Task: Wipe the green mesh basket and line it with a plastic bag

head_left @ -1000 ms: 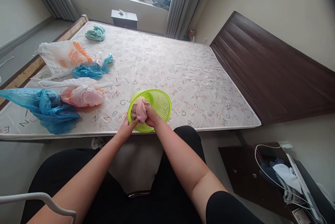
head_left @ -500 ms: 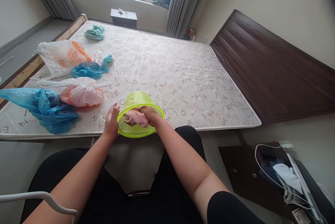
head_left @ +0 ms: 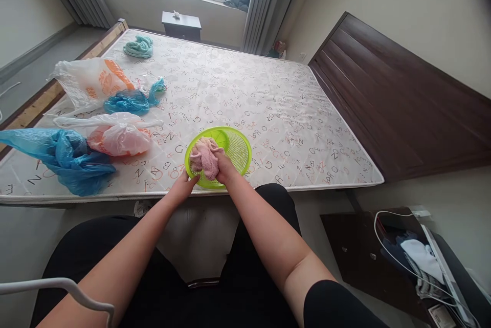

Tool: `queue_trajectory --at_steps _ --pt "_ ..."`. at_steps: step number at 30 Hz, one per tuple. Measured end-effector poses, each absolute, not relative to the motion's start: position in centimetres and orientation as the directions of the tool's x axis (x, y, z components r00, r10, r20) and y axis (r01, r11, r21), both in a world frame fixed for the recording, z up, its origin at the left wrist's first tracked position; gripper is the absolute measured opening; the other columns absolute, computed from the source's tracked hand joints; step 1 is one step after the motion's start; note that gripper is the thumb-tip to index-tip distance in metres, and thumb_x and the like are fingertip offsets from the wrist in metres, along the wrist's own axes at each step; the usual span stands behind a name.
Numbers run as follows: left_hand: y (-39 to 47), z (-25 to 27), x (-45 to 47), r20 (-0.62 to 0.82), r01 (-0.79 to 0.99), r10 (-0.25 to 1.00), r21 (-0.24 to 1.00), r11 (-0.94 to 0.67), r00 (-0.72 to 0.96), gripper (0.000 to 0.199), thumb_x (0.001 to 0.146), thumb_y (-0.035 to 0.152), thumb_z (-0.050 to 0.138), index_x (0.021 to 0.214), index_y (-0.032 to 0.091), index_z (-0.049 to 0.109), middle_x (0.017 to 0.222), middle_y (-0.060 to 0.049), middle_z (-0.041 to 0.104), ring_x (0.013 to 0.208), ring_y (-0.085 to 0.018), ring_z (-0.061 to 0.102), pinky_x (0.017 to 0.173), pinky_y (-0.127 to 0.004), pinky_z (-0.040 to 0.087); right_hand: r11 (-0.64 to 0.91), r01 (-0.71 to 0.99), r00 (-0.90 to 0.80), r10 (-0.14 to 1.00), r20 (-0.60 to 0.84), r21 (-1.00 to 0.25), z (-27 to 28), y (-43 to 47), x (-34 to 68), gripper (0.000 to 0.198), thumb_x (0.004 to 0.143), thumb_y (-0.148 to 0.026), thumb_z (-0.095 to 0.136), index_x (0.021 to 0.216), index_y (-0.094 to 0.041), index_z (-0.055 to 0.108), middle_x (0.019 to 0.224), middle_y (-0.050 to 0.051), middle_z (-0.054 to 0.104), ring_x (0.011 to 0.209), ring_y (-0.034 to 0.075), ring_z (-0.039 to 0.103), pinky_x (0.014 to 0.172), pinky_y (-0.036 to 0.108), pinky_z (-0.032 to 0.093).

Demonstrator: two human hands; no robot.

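Observation:
A yellow-green plastic basket (head_left: 241, 150) with mesh sides tilts at the mattress's near edge, its mouth facing me. My left hand (head_left: 184, 184) is closed on the basket's lower left rim, thumb on the inside and the other fingers mostly hidden behind it. Inside the mouth, my right hand (head_left: 227, 168) grips a crumpled pink cloth (head_left: 209, 160). The cloth bunches up to the left of that hand and covers part of the basket's bottom.
Left on the patterned mattress (head_left: 268, 97) lie a blue plastic bag (head_left: 76, 159), a pinkish bag (head_left: 120, 136), a clear bag with orange print (head_left: 92, 82), a smaller blue bag (head_left: 128, 102) and a teal cloth (head_left: 138, 47). The headboard (head_left: 395, 97) stands at right.
The basket has tipped up and shifted right, so its inside shows more. My left hand has moved from beside the basket onto its rim. The pink cloth remains in my right hand.

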State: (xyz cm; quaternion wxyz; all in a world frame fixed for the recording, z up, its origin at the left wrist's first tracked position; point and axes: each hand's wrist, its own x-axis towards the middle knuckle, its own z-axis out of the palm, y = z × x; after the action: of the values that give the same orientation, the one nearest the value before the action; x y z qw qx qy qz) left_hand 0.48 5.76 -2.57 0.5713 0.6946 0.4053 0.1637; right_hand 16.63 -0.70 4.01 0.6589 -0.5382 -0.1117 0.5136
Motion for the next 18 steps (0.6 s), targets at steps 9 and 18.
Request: queue_trajectory --at_steps 9,18 --pt "6.6 1.3 -0.4 0.085 0.098 0.775 0.977 -0.187 0.626 0.075 0.096 0.068 0.052 0.159 0.028 0.042 0.167 -0.007 0.039 0.159 -0.028 0.024 0.132 -0.044 0.013 -0.188 -0.483 0.249 0.907 -0.34 -0.855 4.8 -1.5 16.9 0.028 0.084 -0.033 0.071 0.11 -0.022 0.072 0.109 0.004 0.076 0.102 0.02 0.071 0.09 0.033 0.059" --pt "6.1 1.6 -0.3 0.005 0.0 0.874 1.0 -0.006 0.485 0.091 0.092 0.081 0.04 0.161 0.022 0.031 0.157 -0.016 0.048 0.147 -0.033 0.045 0.124 -0.048 0.033 -0.211 -0.334 0.299 0.901 -0.316 -0.919 6.0 -1.8 16.3 0.033 0.096 -0.039 0.059 0.124 -0.023 0.067 0.12 0.005 0.074 0.108 0.021 0.071 0.094 0.035 0.059"
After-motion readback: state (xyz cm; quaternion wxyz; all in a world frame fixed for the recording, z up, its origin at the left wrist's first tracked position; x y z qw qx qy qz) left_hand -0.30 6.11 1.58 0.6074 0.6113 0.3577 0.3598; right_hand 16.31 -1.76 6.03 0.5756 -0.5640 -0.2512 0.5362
